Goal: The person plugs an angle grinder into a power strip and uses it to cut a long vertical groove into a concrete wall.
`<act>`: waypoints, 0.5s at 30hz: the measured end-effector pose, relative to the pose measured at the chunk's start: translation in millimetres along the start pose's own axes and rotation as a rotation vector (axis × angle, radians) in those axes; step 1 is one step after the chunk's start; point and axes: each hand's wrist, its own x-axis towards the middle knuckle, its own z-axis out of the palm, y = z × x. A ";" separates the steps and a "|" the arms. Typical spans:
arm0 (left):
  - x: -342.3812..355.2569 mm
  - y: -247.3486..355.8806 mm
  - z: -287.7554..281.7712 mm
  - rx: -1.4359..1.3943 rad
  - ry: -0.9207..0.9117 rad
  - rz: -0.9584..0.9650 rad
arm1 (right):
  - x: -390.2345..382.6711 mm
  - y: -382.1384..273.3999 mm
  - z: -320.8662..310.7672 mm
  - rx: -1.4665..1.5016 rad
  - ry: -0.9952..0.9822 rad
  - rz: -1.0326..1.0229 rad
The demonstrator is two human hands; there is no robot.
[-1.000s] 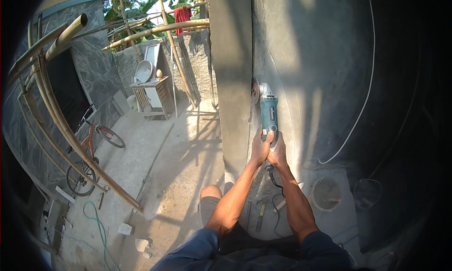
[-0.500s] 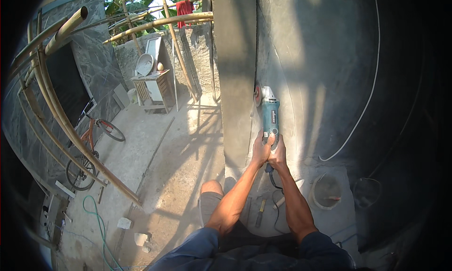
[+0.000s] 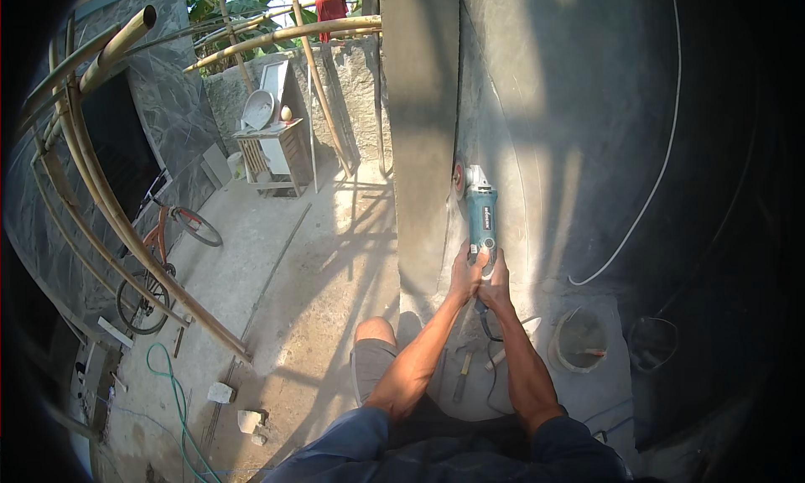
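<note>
A teal angle grinder (image 3: 481, 210) with a silver head is gripped by both hands near its rear end. My left hand (image 3: 466, 275) wraps the left side of its body, and my right hand (image 3: 495, 283) closes on the right side. The red-faced disc (image 3: 459, 179) stands on edge at the groove in the corner where the grey pillar (image 3: 423, 139) meets the grey plastered wall (image 3: 545, 148). From the grinder's rear a dark power cord (image 3: 486, 322) runs down between my forearms. Whether the disc spins I cannot tell.
A hammer (image 3: 462, 377) lies between my arms, with a bucket (image 3: 579, 340) to the right. Bamboo poles (image 3: 159, 290) lean at the left near a bicycle (image 3: 159, 257). A green hose (image 3: 176, 391) and broken blocks (image 3: 221, 392) lie on the floor. A white cable (image 3: 646, 206) hangs along the wall.
The grinder and both hands have moved slightly down, toward me, along the corner groove. Both hands keep their hold. The view has shifted a little.
</note>
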 end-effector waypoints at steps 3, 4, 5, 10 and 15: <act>-1.4 -3.9 1.6 0.015 0.010 0.009 | 1.0 11.5 1.8 -0.007 0.039 -0.147; -1.7 -4.5 0.6 0.023 0.018 0.008 | 0.9 12.2 3.5 -0.010 0.053 -0.169; -1.9 -4.9 -0.1 0.025 0.019 0.007 | 0.7 12.7 5.0 -0.013 0.067 -0.191; -5.8 4.3 0.6 0.016 -0.001 -0.034 | -0.7 11.5 4.0 0.018 0.056 -0.122; -7.4 -8.7 -4.3 0.013 0.013 -0.054 | -5.2 10.1 9.9 0.050 0.044 -0.046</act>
